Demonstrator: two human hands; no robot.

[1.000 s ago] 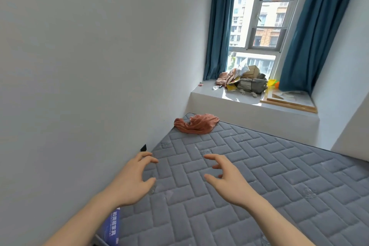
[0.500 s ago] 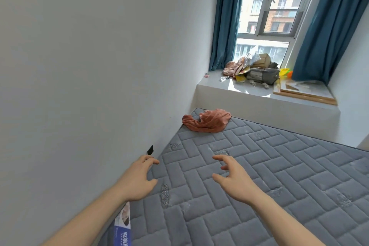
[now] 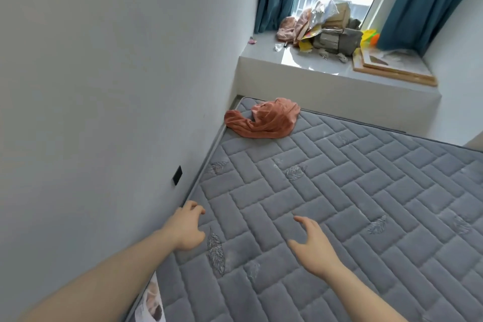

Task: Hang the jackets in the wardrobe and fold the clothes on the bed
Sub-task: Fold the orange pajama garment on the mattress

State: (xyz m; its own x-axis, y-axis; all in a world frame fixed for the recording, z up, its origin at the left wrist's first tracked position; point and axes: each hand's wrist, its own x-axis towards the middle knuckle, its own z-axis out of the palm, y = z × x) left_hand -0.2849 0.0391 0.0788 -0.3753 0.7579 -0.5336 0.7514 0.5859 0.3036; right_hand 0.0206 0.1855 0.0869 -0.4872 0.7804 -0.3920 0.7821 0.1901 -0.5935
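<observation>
Orange garment (image 3: 264, 120) lies crumpled at far left corner of mattress (image 3: 339, 204), touching wall. Left hand (image 3: 187, 230) and right hand (image 3: 312, 244) over near left edge, fingers loosely curled, holding nothing.

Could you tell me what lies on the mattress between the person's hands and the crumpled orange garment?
Nothing: in the head view, only bare quilted mattress separates the left hand and right hand from the orange garment.

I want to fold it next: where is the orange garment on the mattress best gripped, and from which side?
Probably the broad near edge of the orange garment, approached from the mattress side with both hands. It lies crumpled in the far corner, its left end against the wall, so that side is blocked.
</observation>
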